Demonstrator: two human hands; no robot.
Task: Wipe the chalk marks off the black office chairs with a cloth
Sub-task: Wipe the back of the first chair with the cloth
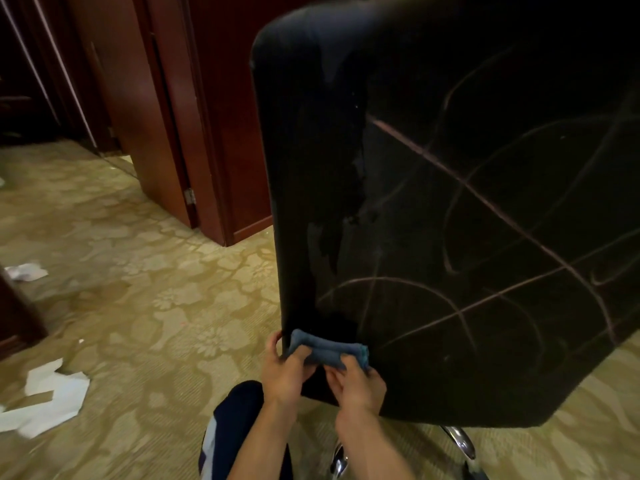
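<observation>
A black office chair (450,202) shows its upright backrest, crossed by pinkish chalk marks (485,202). A folded blue-grey cloth (325,348) presses against the backrest's lower left corner.

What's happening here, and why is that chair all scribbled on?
A person is cleaning chalk marks off the back of a black office chair. Both hands, the left hand and the right hand, hold a folded blue cloth against the lower left part of the backrest. The left strip of the backrest looks wiped and damp, while chalk lines and loops cover most of the rest. Scraps of white paper lie on the patterned carpet.
</observation>
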